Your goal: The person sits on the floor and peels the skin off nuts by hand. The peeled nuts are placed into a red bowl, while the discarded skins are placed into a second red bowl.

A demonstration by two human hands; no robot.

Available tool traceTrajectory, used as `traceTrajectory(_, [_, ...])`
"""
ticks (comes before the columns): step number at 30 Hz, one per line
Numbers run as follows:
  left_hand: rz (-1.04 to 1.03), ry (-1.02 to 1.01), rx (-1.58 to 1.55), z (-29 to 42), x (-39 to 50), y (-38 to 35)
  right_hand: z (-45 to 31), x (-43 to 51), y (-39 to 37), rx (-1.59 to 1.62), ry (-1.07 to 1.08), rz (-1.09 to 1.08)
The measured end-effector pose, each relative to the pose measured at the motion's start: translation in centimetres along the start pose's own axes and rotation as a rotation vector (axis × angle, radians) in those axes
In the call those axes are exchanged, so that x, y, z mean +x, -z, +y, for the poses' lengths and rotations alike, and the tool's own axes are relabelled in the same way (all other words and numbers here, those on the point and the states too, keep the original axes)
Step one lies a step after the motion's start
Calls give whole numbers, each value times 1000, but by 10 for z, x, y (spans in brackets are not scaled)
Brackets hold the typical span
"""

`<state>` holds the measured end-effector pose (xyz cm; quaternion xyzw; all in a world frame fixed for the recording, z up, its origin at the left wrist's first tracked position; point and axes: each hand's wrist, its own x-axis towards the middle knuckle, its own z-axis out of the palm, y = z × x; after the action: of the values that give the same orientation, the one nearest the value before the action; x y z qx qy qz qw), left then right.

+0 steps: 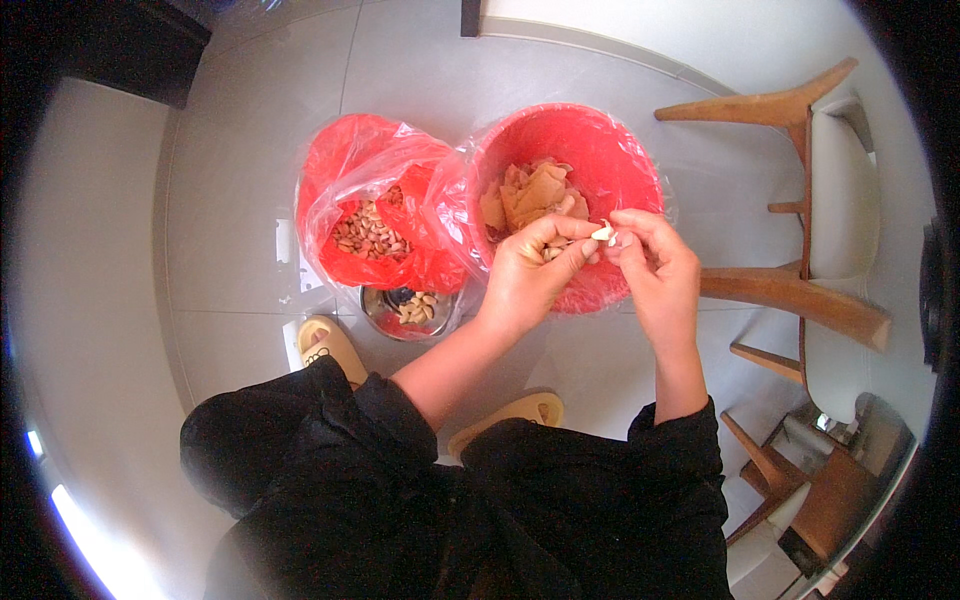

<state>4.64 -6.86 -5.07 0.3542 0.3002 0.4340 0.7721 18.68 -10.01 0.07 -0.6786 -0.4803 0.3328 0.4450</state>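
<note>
Over the near side of a red bin (622, 165) lined with clear plastic, both my hands meet at the fingertips. A pale clove, apparently garlic, (602, 233) with loose skin sits between them. My left hand (536, 262) pinches it and keeps several more cloves (553, 249) in its curled fingers. The thumb and fingers of my right hand (656, 259) are at the clove's other side, on its skin; part of this grip is hidden. To the left, an open red plastic bag (442, 259) holds many pinkish-brown cloves (371, 234). Pale cloves (417, 307) lie in a steel bowl (373, 309) partly under the bag.
Crumpled brown paper-like scraps (532, 193) lie inside the bin. Wooden chairs with pale seats (844, 195) stand at the right, one leg (787, 296) reaching close to my right hand. Yellow slippers (330, 349) are on the grey tiled floor (240, 247). A wall (97, 247) runs along the left.
</note>
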Motion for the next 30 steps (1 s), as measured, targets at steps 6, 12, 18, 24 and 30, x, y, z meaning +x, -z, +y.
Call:
traceTrajectory(6, [40,4,28,0,1,2,-15,0,-9,37,22,12])
traceTrajectory(12, [-3,-12,135,2,-1,3,-12,0,-4,-158,80,1])
traceTrajectory(18, [-14,43,181,10,0,1,-10,1,-2,-218,80,-4])
traceTrajectory(24, [25,123,-10,0,4,7,2,8,11,-181,6,87])
traceTrajectory(30, [26,140,-68,3,6,7,-3,11,4,-137,186,-98])
